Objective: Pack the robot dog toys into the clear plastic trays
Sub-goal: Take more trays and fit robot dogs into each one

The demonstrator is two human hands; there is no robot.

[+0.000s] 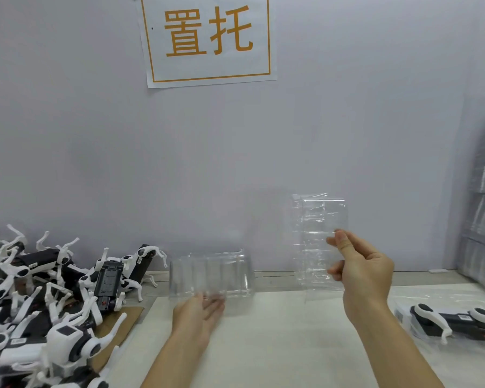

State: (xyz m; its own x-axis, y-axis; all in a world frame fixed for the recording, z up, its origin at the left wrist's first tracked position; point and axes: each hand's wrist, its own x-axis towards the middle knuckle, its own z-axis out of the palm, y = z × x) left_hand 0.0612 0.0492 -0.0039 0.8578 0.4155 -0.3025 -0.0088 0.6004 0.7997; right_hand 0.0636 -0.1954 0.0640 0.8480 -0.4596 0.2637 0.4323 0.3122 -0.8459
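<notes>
My right hand (361, 271) pinches a clear plastic tray (315, 236) by its right edge and holds it upright above the white mat. My left hand (199, 313), blurred, grips the front edge of a second clear tray (213, 273) that is tilted over the mat's far edge. A heap of black-and-white robot dog toys (48, 301) lies on the left of the table. One robot dog (454, 322) sits inside a clear tray at the right.
A white mat (277, 345) covers the table in front of me. Brown cardboard (115, 323) lies under the toy heap. A tall stack of clear trays (482, 197) leans at the far right. A paper sign (207, 37) hangs on the grey wall.
</notes>
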